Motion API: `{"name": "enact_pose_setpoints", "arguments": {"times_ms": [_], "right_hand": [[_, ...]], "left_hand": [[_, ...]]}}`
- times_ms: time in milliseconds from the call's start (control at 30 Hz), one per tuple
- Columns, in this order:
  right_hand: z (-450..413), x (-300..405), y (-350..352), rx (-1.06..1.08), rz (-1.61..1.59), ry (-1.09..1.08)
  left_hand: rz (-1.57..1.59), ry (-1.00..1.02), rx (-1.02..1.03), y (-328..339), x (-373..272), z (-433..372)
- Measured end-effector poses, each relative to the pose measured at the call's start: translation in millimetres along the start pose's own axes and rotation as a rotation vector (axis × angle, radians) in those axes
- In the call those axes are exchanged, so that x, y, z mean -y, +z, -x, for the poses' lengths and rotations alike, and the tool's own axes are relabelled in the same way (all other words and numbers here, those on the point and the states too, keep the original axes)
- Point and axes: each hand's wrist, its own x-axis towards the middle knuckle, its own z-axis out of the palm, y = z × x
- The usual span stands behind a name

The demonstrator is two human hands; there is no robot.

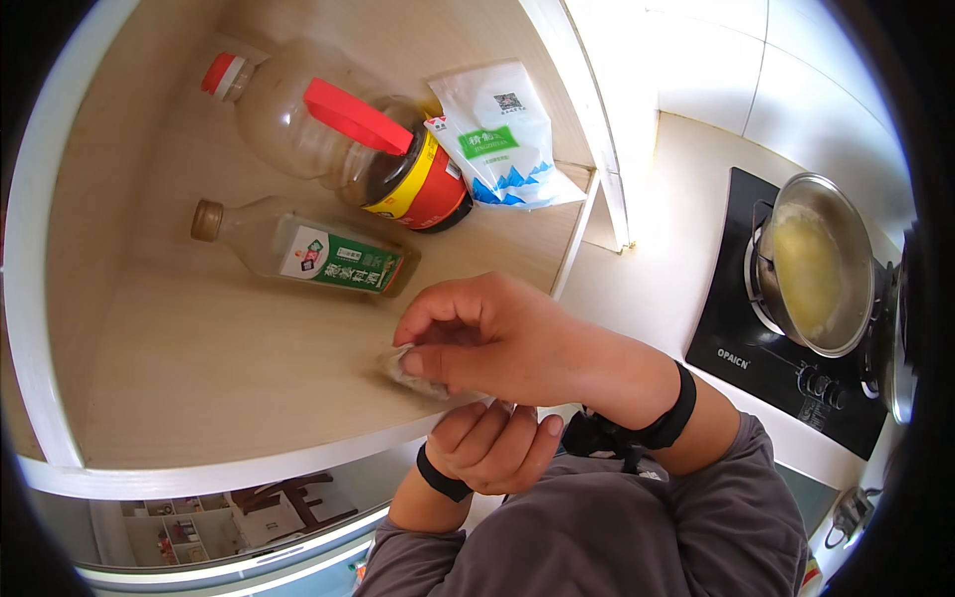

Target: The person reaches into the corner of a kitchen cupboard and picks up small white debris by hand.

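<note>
My right hand (496, 339) pinches a small crumpled whitish packet (418, 378) between thumb and fingers, just over the front edge of a wooden shelf (224, 358). My left hand (492, 448) is right below it, palm turned up and fingers curled. Something clear and shiny shows between the two hands, but whether my left fingers grip it is hidden. Beyond the hands stand a bottle with a brown cap and a green-and-white label (336, 257) and a big clear plastic jug (298, 127) with a red handle and dark liquid at its bottom.
A white plastic packet with blue mountains (496, 142) leans beside the jug. On the right, a steel pan (854, 224) with yellow contents sits on a black gas hob (716, 298). A white cabinet edge (589, 97) rises between shelf and hob. Below the shelf is a reflective glass surface (224, 530).
</note>
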Motion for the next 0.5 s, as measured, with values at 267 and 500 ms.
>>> {"name": "enact_pose_setpoints", "arguments": {"times_ms": [267,500], "right_hand": [[-29.2,-34.2,-4.2,0.011,0.35,-0.289],[-43.0,-64.8,-5.5,0.075,0.924,-0.126]], "left_hand": [[-0.156,0.023,-0.058,13.5,-1.0,-0.8],[-0.199,0.037,-0.09,20.8,0.4,-5.4]]}}
